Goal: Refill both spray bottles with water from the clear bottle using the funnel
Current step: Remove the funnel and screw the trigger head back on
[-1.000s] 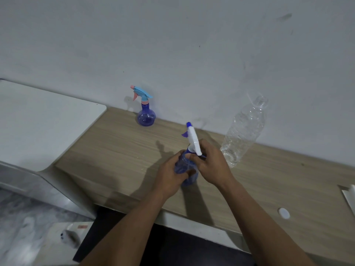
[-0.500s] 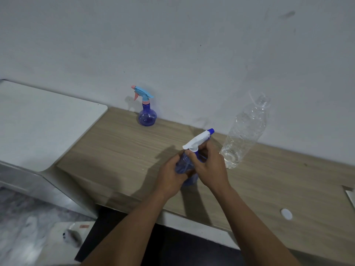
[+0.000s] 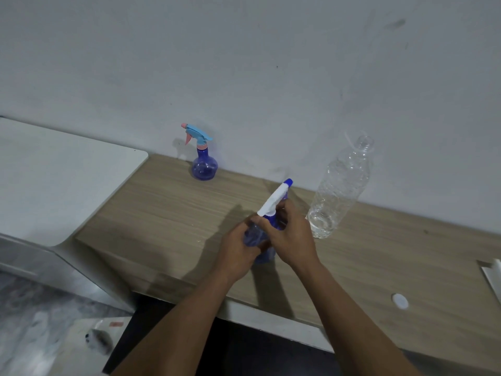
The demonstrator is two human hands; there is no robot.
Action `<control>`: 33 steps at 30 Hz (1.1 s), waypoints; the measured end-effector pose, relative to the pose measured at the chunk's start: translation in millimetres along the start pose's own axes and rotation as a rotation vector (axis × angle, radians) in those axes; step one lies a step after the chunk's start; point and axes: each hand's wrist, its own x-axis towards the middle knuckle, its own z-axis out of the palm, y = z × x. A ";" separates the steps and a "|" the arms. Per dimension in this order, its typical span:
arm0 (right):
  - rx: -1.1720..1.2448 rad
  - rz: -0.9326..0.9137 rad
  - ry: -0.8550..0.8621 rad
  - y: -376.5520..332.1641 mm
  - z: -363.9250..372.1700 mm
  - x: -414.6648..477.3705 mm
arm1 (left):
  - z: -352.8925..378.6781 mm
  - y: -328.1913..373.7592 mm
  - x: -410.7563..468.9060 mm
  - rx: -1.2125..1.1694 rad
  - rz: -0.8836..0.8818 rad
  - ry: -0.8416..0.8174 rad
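Note:
On the wooden counter [image 3: 168,213] stands a blue spray bottle [image 3: 256,234] with a white trigger head [image 3: 273,199] pointing up and to the right. My left hand [image 3: 237,252] grips its round body. My right hand [image 3: 288,237] holds the neck just under the white head. A second blue spray bottle [image 3: 204,158] with a light-blue and pink head stands by the wall at the back. The clear bottle [image 3: 340,188], uncapped, stands to the right with a little water at its bottom. No funnel is in view.
A white cap [image 3: 400,301] lies on the counter at the front right. A pale flat object [image 3: 494,278] shows at the right edge. A white surface [image 3: 54,180] adjoins the counter on the left. The wall runs close behind the bottles.
The white trigger head has turned from pointing up and left to pointing up and right under my right hand. My left hand stays on the bottle's body.

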 end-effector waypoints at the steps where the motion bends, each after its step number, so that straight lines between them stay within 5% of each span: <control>1: -0.016 -0.033 -0.015 1.5 -0.5 -2.1 | -0.4 0.2 0.0 -0.014 -0.006 -0.009; 33: 0.060 -0.087 -0.022 6.2 -0.1 -4.6 | -2.7 -10.8 5.1 0.000 0.050 -0.040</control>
